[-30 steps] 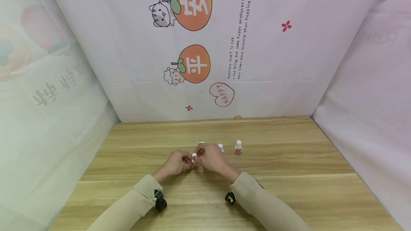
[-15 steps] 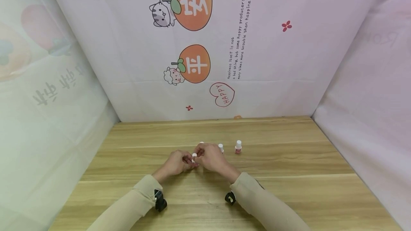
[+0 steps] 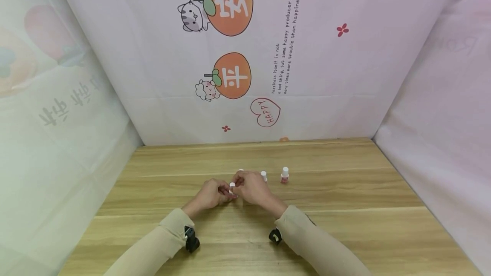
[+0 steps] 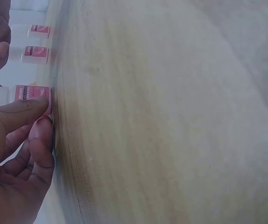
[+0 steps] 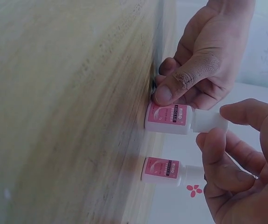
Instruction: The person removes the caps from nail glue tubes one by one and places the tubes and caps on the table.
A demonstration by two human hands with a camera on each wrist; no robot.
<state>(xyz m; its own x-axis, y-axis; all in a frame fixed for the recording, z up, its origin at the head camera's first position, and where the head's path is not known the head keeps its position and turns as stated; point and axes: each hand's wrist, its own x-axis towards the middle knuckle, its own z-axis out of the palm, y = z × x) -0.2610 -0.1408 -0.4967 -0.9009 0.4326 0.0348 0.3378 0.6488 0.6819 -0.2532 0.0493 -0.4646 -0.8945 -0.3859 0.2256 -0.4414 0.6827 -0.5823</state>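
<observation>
Between my hands a small white glue bottle (image 5: 168,116) with a pink label stands upright on the wooden table. My left hand (image 3: 212,194) pinches its lower body, thumb across the label in the left wrist view. The white cap (image 5: 209,122) is pinched between the fingertips of my right hand (image 3: 251,187). In the right wrist view a second bottle of the same kind (image 5: 161,169) stands close by, its cap partly behind the right fingers. From the head, my right hand hides most of one bottle (image 3: 241,169) behind it.
Just right of my right hand is another bottle (image 3: 264,175), partly covered by that hand. Further right stands one more bottle (image 3: 284,175). White printed cloth (image 3: 314,97) walls in the table (image 3: 330,233) at the back and both sides.
</observation>
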